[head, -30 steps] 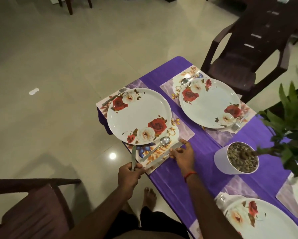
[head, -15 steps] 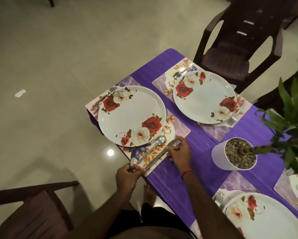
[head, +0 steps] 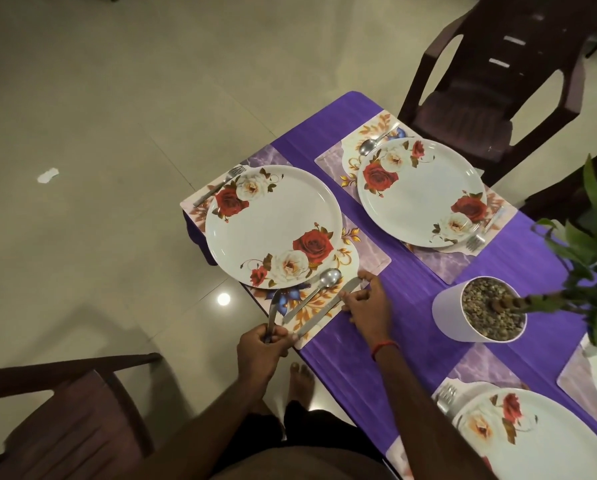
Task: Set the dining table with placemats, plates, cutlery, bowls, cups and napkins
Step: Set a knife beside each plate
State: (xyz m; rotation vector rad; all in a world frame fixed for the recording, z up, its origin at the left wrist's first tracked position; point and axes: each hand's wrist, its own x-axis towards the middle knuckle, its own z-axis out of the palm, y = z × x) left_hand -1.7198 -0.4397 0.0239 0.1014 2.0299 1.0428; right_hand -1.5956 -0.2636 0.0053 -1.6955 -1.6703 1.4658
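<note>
Your left hand grips a utensil; your right hand pinches the knife. The mat sits at the desk edge, so a nudge could drop the knife.

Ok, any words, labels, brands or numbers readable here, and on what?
None readable.
Plates and placemats: flower prints only, no lettering.
Pot, knife and other cutlery: no marking can be made out; any stamp would be too small to tell.
</note>
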